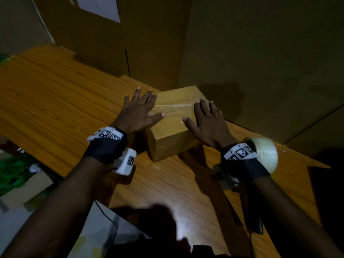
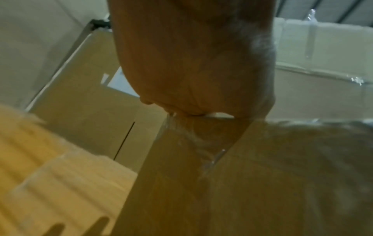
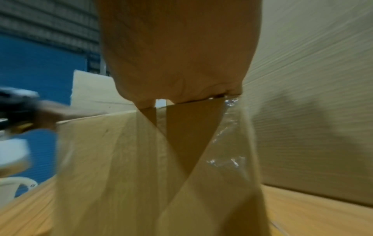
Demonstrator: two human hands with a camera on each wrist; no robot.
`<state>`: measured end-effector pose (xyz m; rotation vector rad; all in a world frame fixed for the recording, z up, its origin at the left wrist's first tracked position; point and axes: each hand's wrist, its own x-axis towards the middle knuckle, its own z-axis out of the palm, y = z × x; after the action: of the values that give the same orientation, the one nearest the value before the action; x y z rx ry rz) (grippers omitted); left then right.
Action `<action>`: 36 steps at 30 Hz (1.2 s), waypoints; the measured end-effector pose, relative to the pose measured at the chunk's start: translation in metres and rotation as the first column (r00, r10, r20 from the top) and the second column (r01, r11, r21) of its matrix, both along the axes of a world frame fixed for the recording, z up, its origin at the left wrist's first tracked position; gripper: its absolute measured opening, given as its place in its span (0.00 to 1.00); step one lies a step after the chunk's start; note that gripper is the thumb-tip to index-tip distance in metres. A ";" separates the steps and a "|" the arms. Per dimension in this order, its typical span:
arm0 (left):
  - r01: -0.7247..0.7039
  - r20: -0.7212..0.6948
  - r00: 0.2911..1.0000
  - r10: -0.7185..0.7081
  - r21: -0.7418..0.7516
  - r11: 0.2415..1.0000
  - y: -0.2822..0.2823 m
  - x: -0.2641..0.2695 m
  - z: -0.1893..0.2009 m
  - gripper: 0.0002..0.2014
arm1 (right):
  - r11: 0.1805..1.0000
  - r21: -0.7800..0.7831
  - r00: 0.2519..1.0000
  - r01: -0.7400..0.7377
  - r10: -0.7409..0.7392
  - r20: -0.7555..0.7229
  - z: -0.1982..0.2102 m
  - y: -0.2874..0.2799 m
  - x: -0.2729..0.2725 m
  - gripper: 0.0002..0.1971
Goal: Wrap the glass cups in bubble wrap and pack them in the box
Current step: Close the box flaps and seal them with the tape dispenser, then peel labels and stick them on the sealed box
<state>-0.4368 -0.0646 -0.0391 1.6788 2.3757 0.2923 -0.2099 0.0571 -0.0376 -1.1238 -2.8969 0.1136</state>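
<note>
A small closed cardboard box [image 1: 171,127] sits on the wooden table [image 1: 55,101], with a strip of clear tape [image 1: 175,104] across its top seam. My left hand [image 1: 138,110] lies flat with spread fingers over the box's left top edge. Flat on the right side of the top rests my right hand [image 1: 206,123]. In the left wrist view the palm [image 2: 191,63] presses the taped box edge [image 2: 201,143]. The right wrist view shows the palm [image 3: 177,55] on the box [image 3: 121,159]. No cups or bubble wrap are visible.
A roll of clear tape on a dispenser [image 1: 264,153] lies by my right wrist. Large cardboard boxes [image 1: 260,53] stand behind the table. Green material [image 1: 13,172] sits in an open box at the lower left, off the table.
</note>
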 end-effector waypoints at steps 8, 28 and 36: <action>0.072 -0.183 0.979 -0.090 -0.104 0.992 -0.010 0.034 0.011 0.33 | 1.000 -0.010 0.998 0.000 0.000 -0.056 -0.001 -0.020 0.020 0.42; 0.313 0.060 0.914 -0.402 0.528 0.790 -0.080 0.182 -0.070 0.23 | 0.934 0.089 0.862 0.345 -0.278 -0.425 -0.045 -0.156 0.152 0.19; 0.495 0.121 0.775 -0.621 0.496 0.714 -0.081 0.275 -0.080 0.18 | 0.809 -0.035 0.673 0.587 -0.511 -0.534 -0.056 -0.215 0.279 0.15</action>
<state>-0.1616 -0.1461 -0.1187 2.2819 1.5454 0.9352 0.0686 -0.1583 -0.0933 -1.5883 -1.9598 0.1613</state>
